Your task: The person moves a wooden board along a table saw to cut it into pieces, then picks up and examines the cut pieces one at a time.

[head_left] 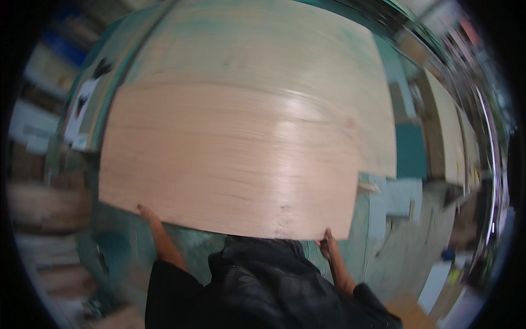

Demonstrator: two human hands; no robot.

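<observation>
From the head view we see our left hand (pixel 147 214) and right hand (pixel 327 241) each clamped on the near edge of 1 pale plywood sheet (pixel 230 164) — held up over a larger sheet (pixel 274 55) on the green bench (pixel 408 148) — with our dark sleeves below.

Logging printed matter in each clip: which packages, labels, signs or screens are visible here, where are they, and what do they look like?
White sheet with black marks: upper left, beside the held plywood sheet; rectangular, blurred.
Nothing else is clear enough to tell; the right-hand background is smeared.
</observation>
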